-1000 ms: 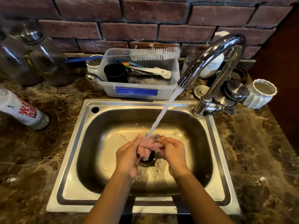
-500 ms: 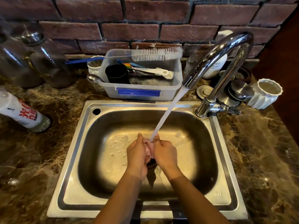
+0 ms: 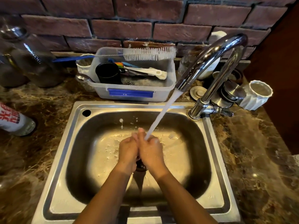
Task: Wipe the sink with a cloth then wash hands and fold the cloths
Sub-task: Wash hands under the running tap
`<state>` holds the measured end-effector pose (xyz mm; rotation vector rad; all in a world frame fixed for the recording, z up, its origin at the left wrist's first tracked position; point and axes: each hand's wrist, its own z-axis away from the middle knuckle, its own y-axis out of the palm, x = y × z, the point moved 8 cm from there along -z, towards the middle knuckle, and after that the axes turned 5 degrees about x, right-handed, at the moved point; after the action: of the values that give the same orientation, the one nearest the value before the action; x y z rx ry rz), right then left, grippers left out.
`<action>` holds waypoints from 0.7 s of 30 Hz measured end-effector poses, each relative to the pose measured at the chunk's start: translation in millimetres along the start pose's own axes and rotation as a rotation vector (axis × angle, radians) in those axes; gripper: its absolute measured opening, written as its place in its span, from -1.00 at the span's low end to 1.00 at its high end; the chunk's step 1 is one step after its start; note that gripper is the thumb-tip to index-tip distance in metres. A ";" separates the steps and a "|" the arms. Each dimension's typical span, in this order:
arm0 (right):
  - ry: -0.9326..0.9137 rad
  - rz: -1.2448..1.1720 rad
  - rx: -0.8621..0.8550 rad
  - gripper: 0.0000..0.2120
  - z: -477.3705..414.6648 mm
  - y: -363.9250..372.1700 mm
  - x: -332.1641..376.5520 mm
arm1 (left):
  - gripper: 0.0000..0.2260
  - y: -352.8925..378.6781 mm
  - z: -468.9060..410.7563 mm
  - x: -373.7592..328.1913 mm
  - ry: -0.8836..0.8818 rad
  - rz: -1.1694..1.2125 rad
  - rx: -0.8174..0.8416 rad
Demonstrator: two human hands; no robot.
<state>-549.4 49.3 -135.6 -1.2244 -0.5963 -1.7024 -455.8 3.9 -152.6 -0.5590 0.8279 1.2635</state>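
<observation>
Over the drain (image 3: pixel 141 167) of the steel sink (image 3: pixel 64 159), my left hand (image 3: pixel 127 149) and my right hand (image 3: pixel 151 151) are pressed together. Their fingers curl round a pink cloth (image 3: pixel 137 132). Only a small pink bit of it shows at the top between the hands. Water (image 3: pixel 163 110) runs from the chrome faucet (image 3: pixel 210 52) at the back right and lands on my right hand's knuckles. The basin floor around the hands is wet with droplets.
A clear plastic tub (image 3: pixel 134 94) with a white brush (image 3: pixel 148 53) and a black cup (image 3: pixel 107 75) stands behind the sink. Glass jars (image 3: pixel 37 62) and a white spray can (image 3: pixel 14 122) are at the left. A white ribbed cup (image 3: pixel 257 96) and metal lids (image 3: pixel 233 92) sit right of the faucet.
My hands have closed together round the pink cloth, hiding most of it, and shifted slightly back under the stream. The water keeps running.
</observation>
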 end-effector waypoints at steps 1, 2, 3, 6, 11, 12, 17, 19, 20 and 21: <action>0.018 0.025 -0.029 -0.70 -4.3 -8.0 -1.4 | -0.67 7.0 1.5 -2.3 0.004 0.008 0.074; 0.061 0.097 -0.037 -0.73 -10.1 -14.2 -6.8 | -0.66 12.5 3.8 -3.9 0.018 0.005 0.130; 0.106 0.172 -0.019 -0.73 -14.3 -17.6 -12.7 | -0.65 16.8 5.9 -7.3 0.032 -0.003 0.145; 0.083 0.126 0.039 -0.66 -5.2 -5.5 -8.8 | -0.69 5.2 -2.4 -9.7 0.082 -0.051 -0.017; -0.039 0.072 0.001 -0.62 -3.0 -4.5 -3.2 | -0.67 7.5 -7.6 -2.6 -0.018 -0.073 0.087; -0.019 0.091 -0.016 -0.66 -6.9 -12.5 -8.0 | -0.66 8.5 -4.4 -2.6 -0.020 -0.050 0.112; -0.075 -0.007 0.003 -0.91 -5.7 -27.9 -9.2 | -0.66 -2.7 -0.5 8.5 -0.137 0.081 0.045; -0.066 -0.077 0.135 -0.96 -3.6 -19.0 -11.3 | -0.65 0.3 3.0 15.3 -0.235 0.133 0.112; -0.044 -0.087 0.171 -0.96 -3.4 -16.5 -14.2 | -0.67 1.7 4.1 15.8 -0.235 0.131 0.141; -0.018 -0.084 0.171 -0.94 -4.6 -17.8 -18.7 | -0.71 1.0 3.7 14.5 -0.208 0.128 0.142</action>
<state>-565.8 61.2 -152.2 -1.1077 -0.7968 -1.6737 -454.8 15.6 -161.8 -0.2587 0.7802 1.3423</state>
